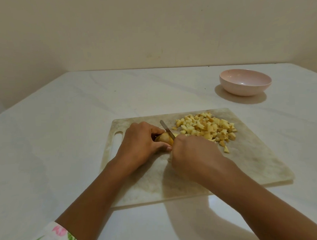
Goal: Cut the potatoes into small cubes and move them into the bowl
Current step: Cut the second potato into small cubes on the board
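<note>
On the pale cutting board [246, 163] my left hand [140, 144] grips a piece of potato [165, 138], fingers and thumb curled round it. My right hand [193, 152] holds a knife [165, 128]; its handle is hidden in my fist and the blade slants across the potato's right end. A heap of several small potato cubes [207, 128] lies on the board's far right part, with one stray cube [226, 149] nearer me. The pink bowl [245, 82] stands on the table beyond the board, to the right, with nothing visible inside.
The board rests on a white table [63, 124] that meets a plain wall at the back. A handle slot [118, 139] is cut in the board's left end. A floral sleeve [50, 239] shows at the bottom left.
</note>
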